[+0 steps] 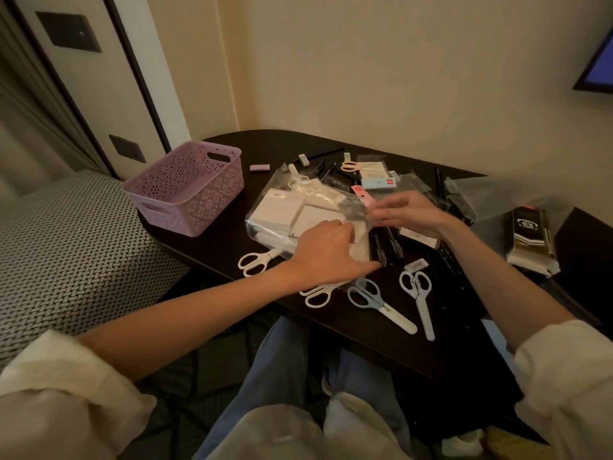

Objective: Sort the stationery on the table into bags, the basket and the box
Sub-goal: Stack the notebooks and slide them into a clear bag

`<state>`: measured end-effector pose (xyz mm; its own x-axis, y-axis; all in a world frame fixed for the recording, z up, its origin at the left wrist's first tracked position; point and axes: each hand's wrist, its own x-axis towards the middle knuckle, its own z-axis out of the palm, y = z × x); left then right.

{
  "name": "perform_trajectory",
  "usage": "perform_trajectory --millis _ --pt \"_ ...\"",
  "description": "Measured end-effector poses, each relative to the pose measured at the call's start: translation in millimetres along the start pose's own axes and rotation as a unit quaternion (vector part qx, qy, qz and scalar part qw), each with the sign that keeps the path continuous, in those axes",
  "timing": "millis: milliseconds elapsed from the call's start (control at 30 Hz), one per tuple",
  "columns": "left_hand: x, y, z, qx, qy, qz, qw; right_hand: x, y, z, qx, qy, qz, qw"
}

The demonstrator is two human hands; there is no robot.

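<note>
left hand (pixel 326 252) lies knuckles-up on the near end of a clear plastic bag (pixel 308 210), fingers curled down onto it, thumb stretched toward the pens; seems to pin or grip the bag edge, though the fingertips are hidden. right hand (pixel 406 212) sits at the bag's right edge, fingers bent and blurred, apparently pinching the plastic at its mouth; cannot tell whether it also has the pink strip (pixel 363 197) that shows just beyond the fingers. head view only. bag rests mid-tabletop (pixel 431 353), already holding white pads or cards, its long axis running from far-left to near-right, mouth seemingly toward the right hand. lilac basket (pixel 187 185) stands at the left edge, partly overhanging, nothing visible inside from here. loose still: white scissors (pixel 255 260) by the bag's near-left corner, a pale blue pair (pixel 381 305) and another pair (pixel 419 298) near the front edge, blades pointing toward the person; a peach pair (pixel 353 166) at the back; black pens (pixel 388 245) beside the left thumb. risks, as judgement: bag is slick and heavily loaded, so lifting it by one edge could spill the pads; blur suggests quick motion, and a sweep of either wrist could knock scissors off the front edge.
</note>
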<state>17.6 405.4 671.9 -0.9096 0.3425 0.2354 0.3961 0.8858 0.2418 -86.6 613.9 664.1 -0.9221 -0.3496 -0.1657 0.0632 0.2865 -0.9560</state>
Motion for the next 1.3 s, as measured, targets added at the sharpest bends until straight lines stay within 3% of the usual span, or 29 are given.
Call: perform_trajectory --millis 133,333,433,533,633,867,933,1067,1233,1300 --pt "-10.5 9.2 6.0 0.024 -0.006 -0.006 1.000 6.5 -1.3 -21.6 -0.086 -0.078 0.017 0.993" --pt "-17.6 18.9 7.3 0.049 -0.026 -0.004 0.998 11.9 -6.1 -23.2 -0.153 -0.091 -0.011 0.984" --pt "-17.7 14.4 7.7 -0.006 -0.050 -0.020 0.999 14.4 -8.6 -25.6 -0.159 -0.086 -0.001 0.983" --pt "-23.9 4.7 7.7 -0.142 -0.039 -0.083 0.986 18.1 -9.4 -22.9 -0.174 -0.064 -0.002 0.983" --pt "-28.3 -10.8 10.8 -0.305 -0.014 -0.192 0.933 21.6 -7.5 -19.9 -0.186 -0.045 -0.003 0.982" --pt "-28.4 -27.3 5.1 -0.557 -0.010 -0.377 0.740 28.1 -1.4 0.7 -0.112 -0.002 0.017 0.994" --pt "-30.1 -29.3 3.9 -0.538 -0.011 -0.389 0.748 30.1 -2.5 7.8 -0.094 0.006 0.018 0.995" --pt "-34.8 -31.4 7.7 -0.415 -0.004 -0.387 0.823 32.7 -7.6 18.5 -0.091 0.010 0.041 0.995" --pt "-36.6 -33.6 15.5 -0.205 0.080 -0.286 0.933 34.6 -11.9 31.8 -0.099 -0.038 0.065 0.992" --pt "-35.6 -35.4 17.6 -0.067 0.134 -0.194 0.970 32.1 -14.6 37.0 -0.074 -0.042 0.063 0.994"
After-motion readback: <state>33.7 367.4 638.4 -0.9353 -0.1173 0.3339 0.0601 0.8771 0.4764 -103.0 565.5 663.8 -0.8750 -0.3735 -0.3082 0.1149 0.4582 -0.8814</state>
